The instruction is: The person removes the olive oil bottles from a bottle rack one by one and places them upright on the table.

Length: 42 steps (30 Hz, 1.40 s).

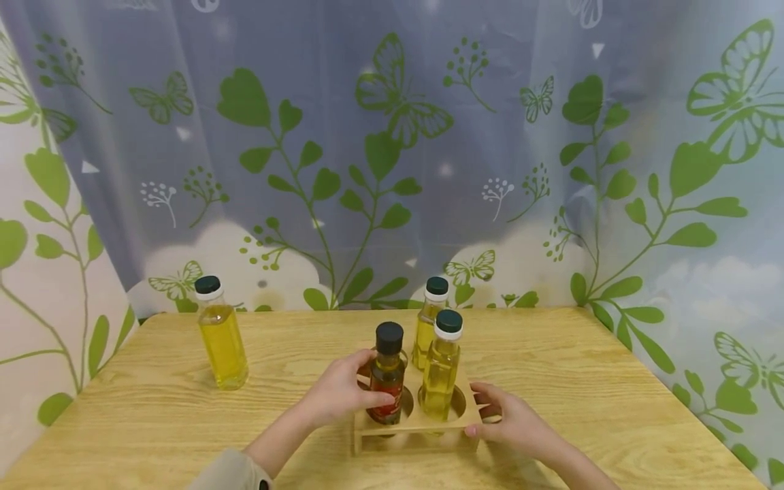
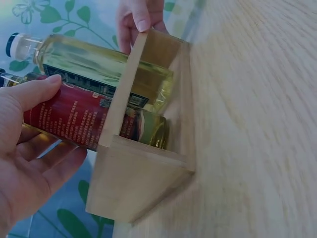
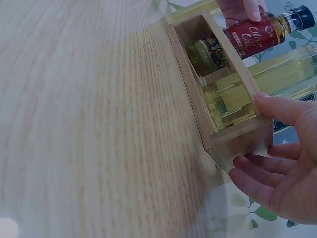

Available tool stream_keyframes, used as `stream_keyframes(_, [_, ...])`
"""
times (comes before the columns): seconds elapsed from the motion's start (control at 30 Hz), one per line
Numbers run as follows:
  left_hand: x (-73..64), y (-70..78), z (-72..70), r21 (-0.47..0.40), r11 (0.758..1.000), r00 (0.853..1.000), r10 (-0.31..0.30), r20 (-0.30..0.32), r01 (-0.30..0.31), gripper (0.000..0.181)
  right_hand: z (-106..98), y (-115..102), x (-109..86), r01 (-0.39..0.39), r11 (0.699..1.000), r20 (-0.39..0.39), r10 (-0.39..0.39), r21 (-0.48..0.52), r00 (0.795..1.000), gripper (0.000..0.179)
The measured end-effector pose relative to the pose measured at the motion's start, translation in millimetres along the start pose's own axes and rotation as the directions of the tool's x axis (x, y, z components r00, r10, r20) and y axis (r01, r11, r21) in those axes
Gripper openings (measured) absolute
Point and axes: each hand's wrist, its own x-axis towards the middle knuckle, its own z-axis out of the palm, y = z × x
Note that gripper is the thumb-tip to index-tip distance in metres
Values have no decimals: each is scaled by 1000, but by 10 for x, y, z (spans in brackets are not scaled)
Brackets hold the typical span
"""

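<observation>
A wooden bottle rack (image 1: pixel 469 412) with round holes stands on the table near its front edge. My left hand (image 1: pixel 339 391) holds a dark-capped olive oil bottle (image 1: pixel 388 374) with a red label, seated in the rack's front left hole. In the left wrist view its thumb lies along the label and the fingers are behind. With thumb on the top board and fingers against the end panel, my right hand (image 1: pixel 513 418) grips the rack's right end. A clear bottle of yellow oil (image 1: pixel 441 374) fills the front right hole, and another yellow oil bottle (image 1: pixel 426 330) stands behind it.
Apart from the rack, a third yellow oil bottle (image 1: pixel 223 344) with a dark green cap stands at the left of the wooden table (image 1: pixel 294 333). A curtain (image 1: pixel 490 204) printed with leaves and butterflies hangs along the table's back and sides.
</observation>
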Motion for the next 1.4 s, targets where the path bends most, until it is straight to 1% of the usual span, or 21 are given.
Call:
stream_keyframes(0.13, [2, 26, -52, 1, 1000, 999, 24, -37, -24, 56, 0, 7, 3, 1, 1000, 0, -1, -5, 1000, 75])
stream_keyframes(0.23, [3, 64, -118, -37, 999, 998, 21, -58, -23, 54, 1, 13, 6, -1, 1000, 0, 1, -7, 1000, 75])
stream_keyframes(0.33, [-3, 107, -187, -93, 995, 998, 10, -67, -17, 54, 3, 19, 8, -6, 1000, 1, 6, -7, 1000, 75])
stream_keyframes(0.47, [-21, 141, -273, -107, 994, 994, 18, -103, -29, 54, 5, 36, 9, -13, 1000, -2, 13, -11, 1000, 75])
stream_keyframes(0.57, [-38, 162, -332, -100, 994, 991, 18, -131, -31, 55, 4, 43, 9, -17, 1000, -4, 17, -16, 1000, 75])
stream_keyframes(0.67, [-58, 186, -387, -105, 994, 989, 6, -147, -22, 55, 7, 43, 9, -18, 1000, -4, 18, -14, 1000, 75])
stream_keyframes(0.77, [-86, 199, -447, -114, 993, 988, 9, -152, -27, 56, 12, 39, 9, -15, 1000, -5, 15, -13, 1000, 75])
stream_keyframes(0.83, [-110, 194, -493, -118, 992, 989, 17, -145, -35, 56, 14, 37, 10, -11, 1000, -6, 11, -13, 1000, 75])
stream_keyframes(1.0, [-173, 130, -617, -115, 993, 991, 8, -136, -24, 58, 12, 14, 12, -3, 1000, -16, 3, -18, 1000, 75])
stream_keyframes(1.17, [-279, 31, -744, -82, 996, 988, -31, -154, 18, 62, 9, -14, 7, -11, 1000, -16, 10, -22, 1000, 75])
stream_keyframes(1.27, [-362, -16, -826, -69, 997, 984, -56, -171, 45, 61, 8, -24, 1, -23, 999, -11, 23, -27, 1000, 76])
stream_keyframes(1.4, [-473, -81, -942, -63, 996, 979, -69, -192, 58, 62, 7, -26, -4, -32, 999, -3, 32, -31, 999, 76])
